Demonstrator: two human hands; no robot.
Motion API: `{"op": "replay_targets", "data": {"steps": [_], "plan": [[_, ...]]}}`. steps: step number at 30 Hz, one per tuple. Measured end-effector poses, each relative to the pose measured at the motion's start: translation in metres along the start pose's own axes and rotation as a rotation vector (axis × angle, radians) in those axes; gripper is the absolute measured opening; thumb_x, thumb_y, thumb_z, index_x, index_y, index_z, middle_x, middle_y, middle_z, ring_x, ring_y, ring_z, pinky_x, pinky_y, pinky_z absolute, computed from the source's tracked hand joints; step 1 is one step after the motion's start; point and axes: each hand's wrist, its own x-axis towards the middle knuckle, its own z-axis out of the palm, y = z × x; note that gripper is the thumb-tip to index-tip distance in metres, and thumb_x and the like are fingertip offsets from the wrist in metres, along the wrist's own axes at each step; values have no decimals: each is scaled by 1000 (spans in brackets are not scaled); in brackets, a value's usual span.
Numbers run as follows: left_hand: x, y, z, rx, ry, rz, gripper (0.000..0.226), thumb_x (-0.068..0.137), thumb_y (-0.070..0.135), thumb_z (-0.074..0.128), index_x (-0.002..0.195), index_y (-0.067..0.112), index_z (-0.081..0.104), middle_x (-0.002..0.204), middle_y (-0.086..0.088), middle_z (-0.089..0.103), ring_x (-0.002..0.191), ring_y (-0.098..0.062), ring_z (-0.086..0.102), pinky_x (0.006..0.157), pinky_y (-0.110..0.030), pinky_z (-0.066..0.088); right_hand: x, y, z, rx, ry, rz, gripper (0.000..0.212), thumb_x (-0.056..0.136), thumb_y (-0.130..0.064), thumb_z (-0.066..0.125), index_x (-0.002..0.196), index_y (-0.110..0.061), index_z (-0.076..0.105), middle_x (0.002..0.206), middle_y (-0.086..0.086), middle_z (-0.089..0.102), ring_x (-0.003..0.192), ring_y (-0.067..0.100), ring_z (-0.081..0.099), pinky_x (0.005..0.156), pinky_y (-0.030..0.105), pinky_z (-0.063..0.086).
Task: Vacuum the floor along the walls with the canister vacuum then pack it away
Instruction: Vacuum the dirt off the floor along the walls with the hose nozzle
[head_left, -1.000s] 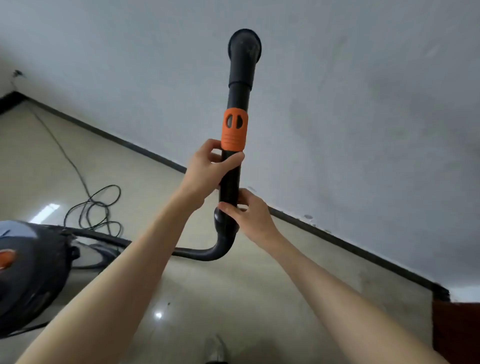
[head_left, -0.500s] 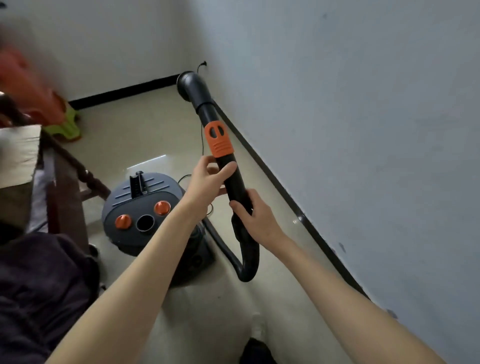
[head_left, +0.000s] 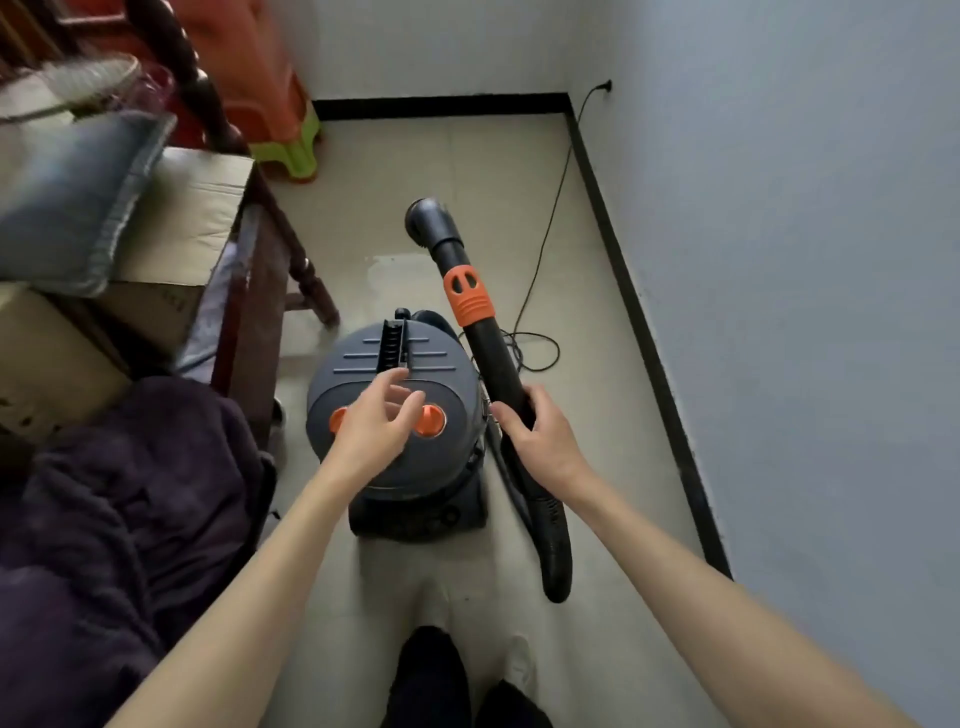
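The grey canister vacuum (head_left: 436, 364) stands on the tiled floor below me, with two orange buttons and a black carry handle on its top. My right hand (head_left: 540, 441) grips the black hose handle (head_left: 493, 358), which has an orange collar and an open round end pointing away from me. The hose bends down behind my wrist to the floor. My left hand (head_left: 379, 421) hovers over the canister's top with fingers relaxed and spread, holding nothing.
A black power cord (head_left: 545, 228) runs along the floor to a wall socket (head_left: 605, 85) at the right. A white wall with black skirting (head_left: 644, 322) is on the right. A wooden chair (head_left: 265, 270) with boxes, a dark blanket (head_left: 119, 499) and an orange-green stool (head_left: 280, 119) fill the left.
My view has swung from the wall down to the canister. My left hand has let go of the hose handle and moved over the canister top. The handle has lowered.
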Motion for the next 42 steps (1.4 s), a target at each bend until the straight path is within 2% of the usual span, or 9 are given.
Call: {"op": "replay_targets", "data": {"steps": [3,5,8,11,14,17,22,27,42], "plan": [[36,-48,0,226,22,15,56,96,37,50,145,17,33,141,-6,45,127,-24,44,106,-40,37,33,12,17,-14,6,46,17,94,-29,62,106,-22,52,94,-4,60,86,14,57,76,27,44],[66,-75,10,394,-11,29,65,96,41,47,149,14,23,152,-9,31,139,-26,29,114,-43,25,56,25,28,-29,17,78,15,94,-30,61,104,-22,54,90,-9,61,85,12,58,75,26,45],[108,-112,27,643,-54,11,74,96,51,38,152,14,7,159,-10,9,146,-27,3,117,-49,7,86,46,47,-52,26,131,9,95,-32,60,92,-27,53,81,-14,58,73,-1,55,65,16,41],[145,-144,40,744,-91,-18,78,95,57,30,152,15,-2,160,-9,-4,146,-27,-8,117,-51,-2,113,64,64,-58,37,191,12,95,-33,59,103,-25,55,87,-17,59,79,-3,56,67,17,39],[171,-162,51,749,-29,-31,83,92,62,26,152,11,0,160,-7,0,147,-25,-6,116,-53,-3,131,76,76,-64,50,209,20,95,-33,58,110,-19,57,91,-13,61,85,6,57,73,17,42],[180,-164,65,720,77,-39,85,90,65,27,151,8,8,159,-5,13,147,-24,2,114,-54,-3,143,85,84,-68,50,226,26,95,-33,59,112,-13,59,89,-11,61,85,9,57,77,23,42],[176,-164,76,691,172,-54,75,92,55,33,149,8,20,154,-6,31,145,-24,15,116,-51,3,145,93,89,-62,58,242,27,95,-31,59,116,-14,58,97,-7,64,91,11,59,83,26,46],[170,-166,81,695,211,-72,70,92,49,35,147,8,22,146,-9,44,144,-24,20,116,-50,5,129,106,75,-72,73,221,16,96,-32,58,104,-19,56,81,-13,59,79,10,57,75,24,43],[38,-190,100,682,223,-185,70,93,47,35,150,11,15,151,-12,34,145,-22,16,114,-49,5,9,142,21,-161,26,124,17,96,-34,57,101,-18,55,83,-1,60,80,18,57,74,33,45]]}}
